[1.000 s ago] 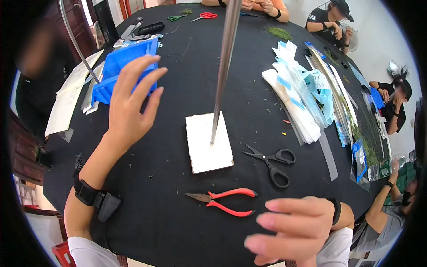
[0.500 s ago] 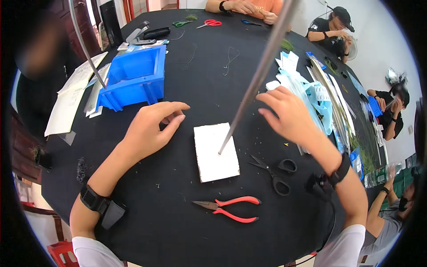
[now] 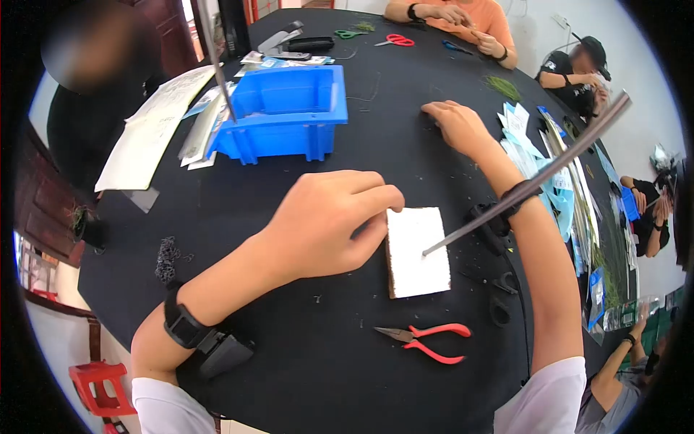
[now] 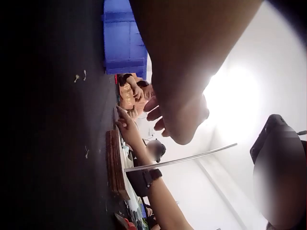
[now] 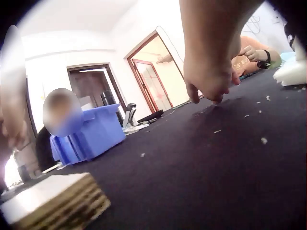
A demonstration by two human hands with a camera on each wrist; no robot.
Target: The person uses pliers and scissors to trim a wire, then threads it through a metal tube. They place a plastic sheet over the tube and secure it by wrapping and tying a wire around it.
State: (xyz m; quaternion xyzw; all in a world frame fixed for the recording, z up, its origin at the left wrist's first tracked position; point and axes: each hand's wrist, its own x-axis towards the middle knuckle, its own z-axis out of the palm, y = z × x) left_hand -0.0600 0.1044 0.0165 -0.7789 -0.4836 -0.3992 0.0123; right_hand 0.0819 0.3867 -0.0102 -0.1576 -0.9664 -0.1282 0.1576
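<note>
Across the black table, an open blue bin shows its inner walls. The left hand, loose and released, is just beside a white-topped block with a metal rod; beyond, the right hand is lowered, its grip hidden from me.

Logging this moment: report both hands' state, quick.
Left hand: open, loosely curled, nothing seen in it.
Right hand: reaching down close to the black tabletop; whether its grip is closed on anything cannot be told.
</note>
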